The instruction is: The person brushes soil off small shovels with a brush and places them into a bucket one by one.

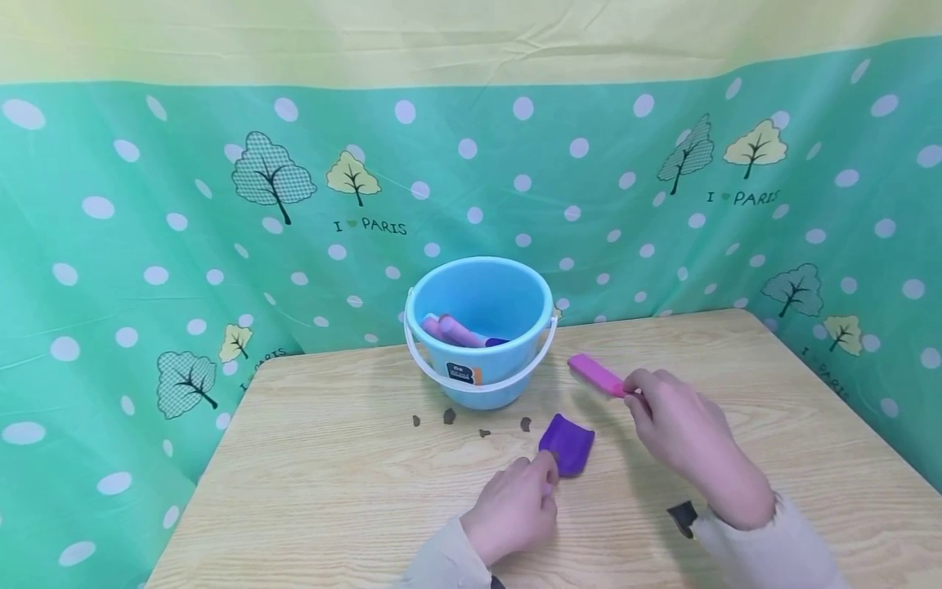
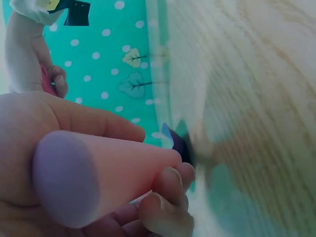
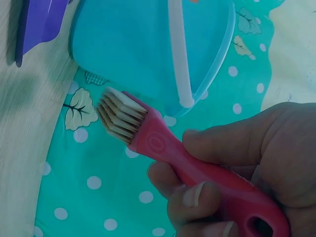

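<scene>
My left hand (image 1: 515, 507) grips the pink handle (image 2: 123, 168) of a toy shovel. The shovel's purple blade (image 1: 568, 446) is low at the table, in front of the bucket. Held above the tabletop on the right, a pink-red brush (image 3: 168, 148) is in my right hand (image 1: 680, 421), thumb and fingers around its handle. Its pale bristles (image 3: 121, 116) point away from the hand. Several small dark brown bits (image 1: 449, 416) lie on the wood between the bucket and the shovel blade.
A light blue bucket (image 1: 489, 376) with a white handle stands at the table's back. Inside it are pink-handled tools (image 1: 462, 333) and something purple. The wooden table (image 1: 316, 458) ends at a green polka-dot curtain (image 1: 471, 180) behind and at both sides.
</scene>
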{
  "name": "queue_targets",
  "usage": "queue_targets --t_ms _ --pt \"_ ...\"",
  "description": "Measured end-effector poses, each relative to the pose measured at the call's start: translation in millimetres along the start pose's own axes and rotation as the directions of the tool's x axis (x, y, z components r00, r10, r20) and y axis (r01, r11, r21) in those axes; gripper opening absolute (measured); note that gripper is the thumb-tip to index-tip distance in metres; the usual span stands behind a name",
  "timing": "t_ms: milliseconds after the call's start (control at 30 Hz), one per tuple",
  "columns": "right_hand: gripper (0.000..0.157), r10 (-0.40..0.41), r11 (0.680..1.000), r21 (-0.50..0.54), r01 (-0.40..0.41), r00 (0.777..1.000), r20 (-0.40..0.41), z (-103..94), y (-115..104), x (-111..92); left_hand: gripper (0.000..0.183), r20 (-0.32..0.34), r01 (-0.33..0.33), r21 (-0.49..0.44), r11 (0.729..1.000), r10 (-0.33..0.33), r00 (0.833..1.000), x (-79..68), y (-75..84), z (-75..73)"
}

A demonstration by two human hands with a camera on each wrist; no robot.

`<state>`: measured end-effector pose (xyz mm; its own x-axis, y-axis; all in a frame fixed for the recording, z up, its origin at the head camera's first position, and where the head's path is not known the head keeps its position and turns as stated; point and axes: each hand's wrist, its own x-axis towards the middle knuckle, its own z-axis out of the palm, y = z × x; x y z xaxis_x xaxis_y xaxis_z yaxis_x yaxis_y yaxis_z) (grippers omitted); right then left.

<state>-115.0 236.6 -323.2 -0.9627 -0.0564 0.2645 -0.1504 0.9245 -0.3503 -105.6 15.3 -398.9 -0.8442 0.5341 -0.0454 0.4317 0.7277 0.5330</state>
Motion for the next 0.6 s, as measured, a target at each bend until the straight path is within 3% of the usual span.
queue_targets --t_ms 400,600 --pt "0.015 -0.115 0.991 0.075 0.113 0.993 0.022 0.2 -14.3 -5.5 0.019 -0.041 0.071 -0.024 0.997 -0.072 0.997 -4.5 -4.0 -15.4" --pt "0.016 -0.212 0.970 0.124 0.207 0.977 0.025 2.0 -17.4 -5.7 0.012 -0.050 0.086 -0.041 0.995 -0.088 0.995 -6.6 -6.3 -25.8"
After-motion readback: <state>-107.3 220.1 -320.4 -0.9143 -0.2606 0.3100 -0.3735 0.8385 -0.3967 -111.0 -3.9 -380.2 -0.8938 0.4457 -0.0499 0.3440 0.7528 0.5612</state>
